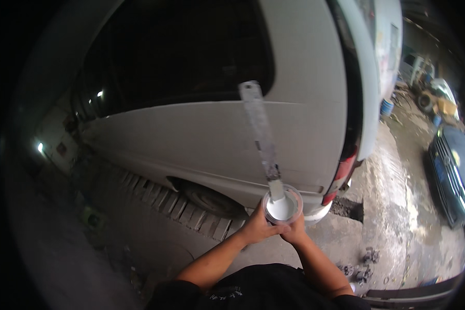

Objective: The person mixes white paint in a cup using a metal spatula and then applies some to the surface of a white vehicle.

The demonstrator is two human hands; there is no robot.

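A clear plastic cup (298, 198) with white paint (280, 208) in it is held in front of me. My left hand (257, 226) wraps round its left side, and my right hand (294, 230) grips it from the right and below. Both sets of fingers are closed on the cup and partly hidden by it. Out of the paint leans a long flat stir stick (261, 129), stained grey and white, its lower end coated white. Its top, with a small hole, points up and away from me. Neither hand touches the stick.
A white van (305, 139) stands just ahead, its rear wheel (209, 199) beside a slatted floor strip (175, 206). A dark car (452, 173) is at the right. Metal parts (366, 266) lie on the concrete floor at lower right. A blue bucket (387, 107) stands farther back.
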